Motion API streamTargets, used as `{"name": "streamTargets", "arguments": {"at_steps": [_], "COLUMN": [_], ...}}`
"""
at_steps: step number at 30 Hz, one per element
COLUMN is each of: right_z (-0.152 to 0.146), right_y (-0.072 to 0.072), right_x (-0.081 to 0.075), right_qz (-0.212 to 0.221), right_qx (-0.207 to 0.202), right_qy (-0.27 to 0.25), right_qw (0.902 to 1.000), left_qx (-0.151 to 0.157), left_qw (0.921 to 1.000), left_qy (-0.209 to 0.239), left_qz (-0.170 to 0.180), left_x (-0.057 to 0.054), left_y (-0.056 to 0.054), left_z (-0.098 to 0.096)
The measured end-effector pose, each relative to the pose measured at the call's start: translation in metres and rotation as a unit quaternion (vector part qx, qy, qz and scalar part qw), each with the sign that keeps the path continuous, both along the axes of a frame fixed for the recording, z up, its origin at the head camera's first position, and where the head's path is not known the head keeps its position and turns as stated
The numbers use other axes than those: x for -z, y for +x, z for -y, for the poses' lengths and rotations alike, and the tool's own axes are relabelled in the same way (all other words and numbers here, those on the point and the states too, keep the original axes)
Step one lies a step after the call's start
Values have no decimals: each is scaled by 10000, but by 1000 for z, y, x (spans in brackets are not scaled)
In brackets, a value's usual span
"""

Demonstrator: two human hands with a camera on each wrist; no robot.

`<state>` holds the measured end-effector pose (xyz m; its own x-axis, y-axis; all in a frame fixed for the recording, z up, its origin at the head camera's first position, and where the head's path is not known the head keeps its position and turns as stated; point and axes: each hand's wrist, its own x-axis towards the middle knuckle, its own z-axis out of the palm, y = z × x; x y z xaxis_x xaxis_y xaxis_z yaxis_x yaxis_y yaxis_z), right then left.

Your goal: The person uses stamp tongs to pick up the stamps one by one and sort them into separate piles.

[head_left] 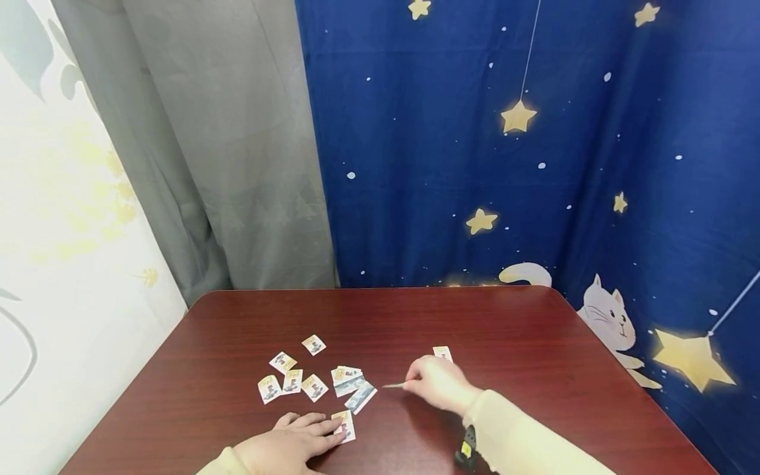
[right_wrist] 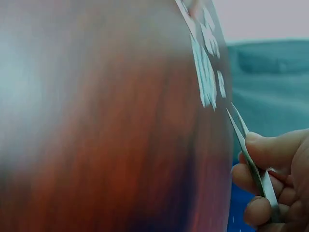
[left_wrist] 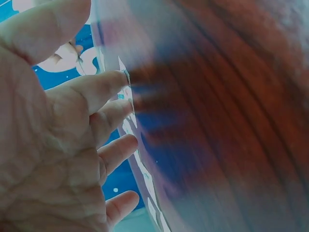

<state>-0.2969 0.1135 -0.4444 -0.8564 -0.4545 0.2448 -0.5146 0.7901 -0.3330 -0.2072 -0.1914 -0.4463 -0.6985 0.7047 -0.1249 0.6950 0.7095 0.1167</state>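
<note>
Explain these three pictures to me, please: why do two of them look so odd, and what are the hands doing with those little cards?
No machine here: a person wears three cameras. The wide picture comes from the head and looks down at a dark red table with curtains behind it. The two odd close-ups come from cameras strapped to the wrists, so the table looks tilted and blurred.

On the table lie small picture cards, scattered loosely, some overlapping. One more card lies apart, just beyond the right hand.

The left hand rests flat, its straight fingertips on the nearest card. The left wrist view shows the same hand from below the palm.

The right hand pinches thin metal tweezers, tips pointing toward the cards. Their tips look empty and slightly apart.
</note>
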Motion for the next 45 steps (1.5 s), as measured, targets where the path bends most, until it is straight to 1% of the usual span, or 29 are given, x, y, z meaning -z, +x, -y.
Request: {"name": "streamTargets", "arguments": {"at_steps": [2,4,7,10,14,15,17,21,24,27,35,42,45], "right_z": [12,22,30,32,32,32,33,35,39,42,50,42,34], "right_y": [4,6,6,4,1,0,-1,-5,-7,-9,-13,-11,-10], "right_x": [1,3,6,10,16,17,19,21,22,22,23,17,14], "right_qz": [3,-26,-150,-173,-133,-126,-118,-125,-116,-107,-97,-160,-105], "right_qx": [-218,-350,-419,-440,-485,-493,-479,-388,-328,-268,-149,-107,-148], "right_qy": [114,228,321,321,229,191,131,105,139,171,224,-63,-188], "right_qw": [9997,9991,9985,9984,9985,9985,9987,9991,9993,9994,9996,9998,9997], "left_qx": [57,102,174,236,196,160,127,212,266,299,489,450,387], "left_qw": [10000,9999,9996,9993,9997,9998,9997,9996,9996,9995,9984,9979,9983], "left_qy": [16,4,-10,-72,-113,-105,-65,-63,-80,-63,-146,-227,-232], "left_qz": [-53,-136,-211,-268,-70,51,217,149,17,4,-245,-418,-356], "left_x": [0,1,3,4,5,5,6,6,6,6,6,2,1], "left_y": [0,-1,-1,0,1,1,1,0,1,0,-3,-4,-5], "left_z": [-1,-2,-2,-2,-2,-2,-2,-3,-4,-7,-17,-31,-37]}}
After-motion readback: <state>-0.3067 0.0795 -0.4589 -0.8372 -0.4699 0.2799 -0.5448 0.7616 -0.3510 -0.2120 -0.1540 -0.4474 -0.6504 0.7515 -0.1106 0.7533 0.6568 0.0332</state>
